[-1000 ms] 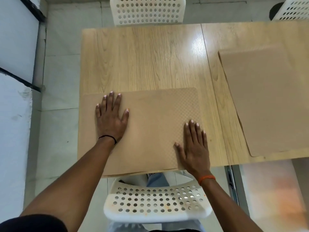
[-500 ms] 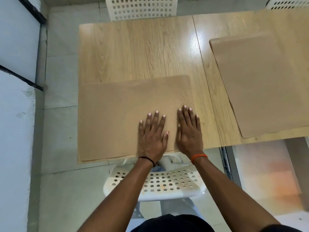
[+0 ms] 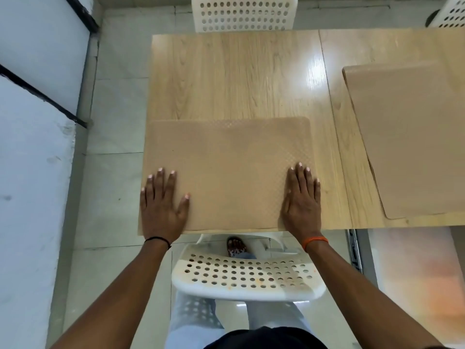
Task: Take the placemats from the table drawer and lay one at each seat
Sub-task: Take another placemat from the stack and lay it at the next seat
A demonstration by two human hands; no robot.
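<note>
Pressing flat on placemat [image 3: 226,172], left hand [image 3: 161,210] fingers spread, right hand [image 3: 302,205] fingers together

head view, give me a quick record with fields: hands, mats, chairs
left hand: flat on near mat, left end
right hand: flat on near mat, right end
near mat: on table, left edge overhanging
second mat: on table at right, untouched
near chair: white, perforated
far chair: across table, no mat
</note>
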